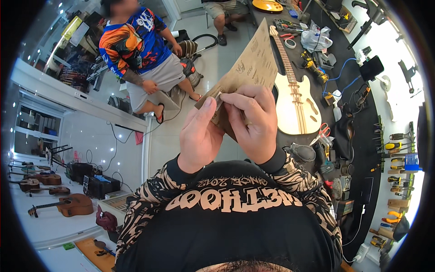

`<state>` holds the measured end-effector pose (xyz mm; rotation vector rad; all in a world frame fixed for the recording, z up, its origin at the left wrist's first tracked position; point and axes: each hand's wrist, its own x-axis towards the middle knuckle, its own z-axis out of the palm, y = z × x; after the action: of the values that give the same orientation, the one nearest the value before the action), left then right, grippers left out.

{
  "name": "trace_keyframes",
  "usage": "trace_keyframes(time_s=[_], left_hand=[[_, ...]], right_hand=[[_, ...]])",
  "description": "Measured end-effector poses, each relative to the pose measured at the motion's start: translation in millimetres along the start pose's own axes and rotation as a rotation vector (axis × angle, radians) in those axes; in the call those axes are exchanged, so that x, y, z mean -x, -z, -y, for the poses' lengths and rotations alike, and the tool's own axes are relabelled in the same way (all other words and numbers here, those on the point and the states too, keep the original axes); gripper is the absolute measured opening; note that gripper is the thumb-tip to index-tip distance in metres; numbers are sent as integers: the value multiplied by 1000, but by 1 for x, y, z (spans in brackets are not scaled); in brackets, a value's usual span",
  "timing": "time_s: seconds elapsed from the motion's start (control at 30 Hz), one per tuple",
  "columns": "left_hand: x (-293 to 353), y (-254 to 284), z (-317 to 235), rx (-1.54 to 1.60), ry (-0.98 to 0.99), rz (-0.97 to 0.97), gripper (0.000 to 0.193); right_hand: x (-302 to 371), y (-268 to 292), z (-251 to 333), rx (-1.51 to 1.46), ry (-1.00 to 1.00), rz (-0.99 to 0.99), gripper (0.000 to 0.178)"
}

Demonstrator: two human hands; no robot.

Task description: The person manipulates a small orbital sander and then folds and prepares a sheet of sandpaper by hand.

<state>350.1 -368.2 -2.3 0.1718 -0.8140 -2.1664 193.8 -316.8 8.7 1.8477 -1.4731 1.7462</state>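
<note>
In front of my chest I hold a brown sheet of sandpaper (250, 68), its printed backing facing up and one corner pointing away from me. My left hand (199, 133) grips the near edge, its thumb lying along the paper. My right hand (254, 122) pinches the same edge with thumb and fingers, close beside the left thumb. Between the hands the edge looks folded over, showing a narrow pale strip. Just right of the sheet, an unfinished pale electric guitar (292, 109) with a dark-striped middle lies on the bench, its neck pointing away. The sheet's underside is hidden.
The dark bench (360, 149) holds a yellow drill (313, 68), red-handled scissors (324, 131), a tape roll (290, 43) and a plastic bag (316, 37). Tools hang on the right wall. A person (140, 50) stands ahead left near a vacuum cleaner (192, 72).
</note>
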Motion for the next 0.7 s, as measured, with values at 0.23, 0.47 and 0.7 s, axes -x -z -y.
trace_keyframes(time_s=[0.23,0.47,0.7], left_hand=[[-11,-22,-15,-483,-102,126,62],[-27,-13,-25,-585,-27,171,64],[-28,-11,-27,-484,39,121,63]], right_hand=[[-9,-8,4,-17,-64,-90,33],[-9,-15,-3,22,-85,-81,33],[-13,-14,-12,72,-59,10,34]])
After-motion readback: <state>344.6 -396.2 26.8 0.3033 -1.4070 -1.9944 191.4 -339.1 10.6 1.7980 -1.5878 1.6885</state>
